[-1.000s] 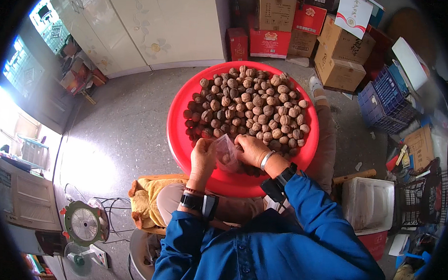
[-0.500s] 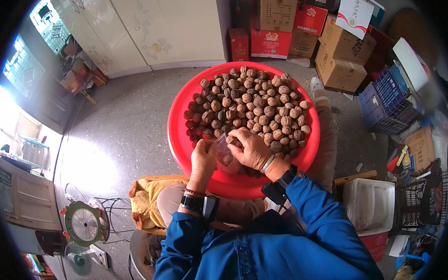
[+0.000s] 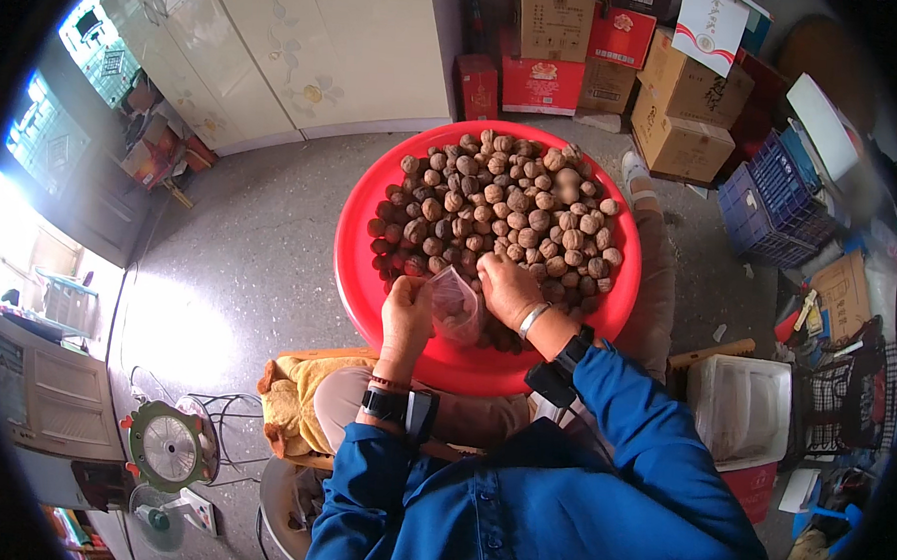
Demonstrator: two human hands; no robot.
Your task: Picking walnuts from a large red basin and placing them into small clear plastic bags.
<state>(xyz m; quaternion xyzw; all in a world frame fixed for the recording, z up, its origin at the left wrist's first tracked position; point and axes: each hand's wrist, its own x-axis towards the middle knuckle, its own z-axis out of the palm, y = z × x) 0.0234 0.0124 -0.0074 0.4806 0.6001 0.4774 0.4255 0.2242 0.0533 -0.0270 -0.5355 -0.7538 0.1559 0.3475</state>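
My left hand (image 3: 406, 298) is closed on the top edge of a clear plastic bag (image 3: 455, 310), which has some walnuts inside and hangs over the near part of a wide red basin (image 3: 386, 337). Just right of the bag's mouth, my right hand (image 3: 503, 287) lies over the heap of walnuts (image 3: 517, 208), fingers curled down among the nuts; what they hold is hidden. The walnuts cover most of the basin's bottom.
The basin sits before my legs. Cardboard boxes (image 3: 681, 148) stand behind it beside a white cabinet (image 3: 359, 46). At right are blue crates (image 3: 756, 223) and a white container (image 3: 738, 413); at left, a yellow cushion (image 3: 293, 403) and a small fan (image 3: 171, 448).
My right hand has come down from over the bag's mouth, where it had a walnut in its fingers, onto the pile just right of it. My left hand stays with the bag.
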